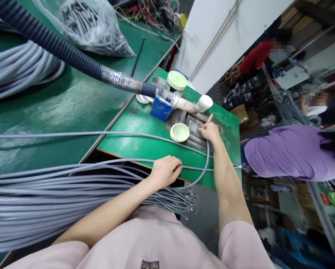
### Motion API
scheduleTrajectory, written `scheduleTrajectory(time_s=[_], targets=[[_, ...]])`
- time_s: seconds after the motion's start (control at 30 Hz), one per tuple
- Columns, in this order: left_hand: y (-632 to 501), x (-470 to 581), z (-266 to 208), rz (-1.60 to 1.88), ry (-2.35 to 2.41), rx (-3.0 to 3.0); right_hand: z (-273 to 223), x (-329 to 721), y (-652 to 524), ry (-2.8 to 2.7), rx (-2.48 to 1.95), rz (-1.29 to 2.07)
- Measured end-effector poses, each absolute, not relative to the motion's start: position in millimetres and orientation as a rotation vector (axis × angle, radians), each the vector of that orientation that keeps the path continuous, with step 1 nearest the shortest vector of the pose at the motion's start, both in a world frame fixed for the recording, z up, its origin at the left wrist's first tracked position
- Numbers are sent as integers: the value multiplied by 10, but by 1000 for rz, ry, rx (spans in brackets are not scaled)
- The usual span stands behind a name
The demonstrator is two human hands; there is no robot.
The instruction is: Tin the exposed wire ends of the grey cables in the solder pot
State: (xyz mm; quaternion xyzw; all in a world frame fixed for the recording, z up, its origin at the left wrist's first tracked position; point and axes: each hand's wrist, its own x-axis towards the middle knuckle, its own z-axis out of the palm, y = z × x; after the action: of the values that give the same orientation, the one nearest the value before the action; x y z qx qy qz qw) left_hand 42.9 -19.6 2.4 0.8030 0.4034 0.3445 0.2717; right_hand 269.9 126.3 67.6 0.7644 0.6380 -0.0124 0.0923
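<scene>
My right hand is closed on the end of a grey cable, which bends down in a loop from it. Thin wire ends at its fingertips point over a small square metal pot with a shiny surface. Near the bench edge, my left hand curls over another grey cable that passes beneath its fingers; its grip looks loose. A shallow pale-green dish sits left of the pot. Below my left hand lies a large bundle of grey cables with stripped ends.
A ribbed hose ends in a nozzle beside a blue box. A white cup and a pale-green lidded jar stand behind. A plastic bag of cable pieces lies farther left. A person in purple is at right.
</scene>
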Motion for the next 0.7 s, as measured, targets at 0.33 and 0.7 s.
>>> scheduleTrajectory(time_s=[0.33,0.7], targets=[[-185,428,21,917,1088,2177,838,2698,1118,2061,2393,-93],[-226,472,71,1180,906,1544,1024,2149,-118,2712,2658,-789]])
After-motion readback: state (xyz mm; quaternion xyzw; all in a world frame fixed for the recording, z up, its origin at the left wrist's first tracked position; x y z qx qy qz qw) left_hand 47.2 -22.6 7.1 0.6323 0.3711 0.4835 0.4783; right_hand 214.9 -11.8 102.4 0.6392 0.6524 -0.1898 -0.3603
